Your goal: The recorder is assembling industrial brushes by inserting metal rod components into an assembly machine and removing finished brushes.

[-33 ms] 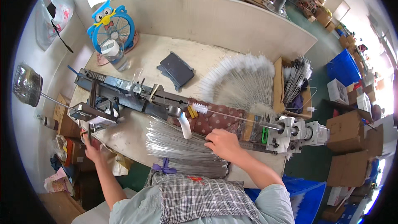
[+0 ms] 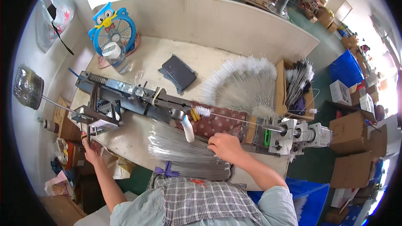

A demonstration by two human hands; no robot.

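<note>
At the left end of the bench, my left hand (image 2: 93, 155) is closed around a dark lever (image 2: 88, 137) below the metal frame. My right hand (image 2: 226, 147) has its fingers curled, just in front of a brown polka-dot cloth (image 2: 213, 122). It is over the right ends of a sheaf of thin wires (image 2: 184, 146); whatever its fingertips pinch is hidden. Beyond it, a white-bristled brush (image 2: 203, 111) on a long wire stem stretches to the white chuck unit (image 2: 289, 136) at the right. A white-wrapped handle (image 2: 188, 130) sticks out from the long metal machine (image 2: 130, 96).
Many finished brushes (image 2: 240, 77) lie fanned out behind the machine, beside a cardboard box (image 2: 309, 100) of wire stems. A dark tray (image 2: 178, 72), a lidded jar (image 2: 118, 60) and a blue cartoon fan (image 2: 112, 27) stand farther back. A blue bin (image 2: 312, 199) is at lower right.
</note>
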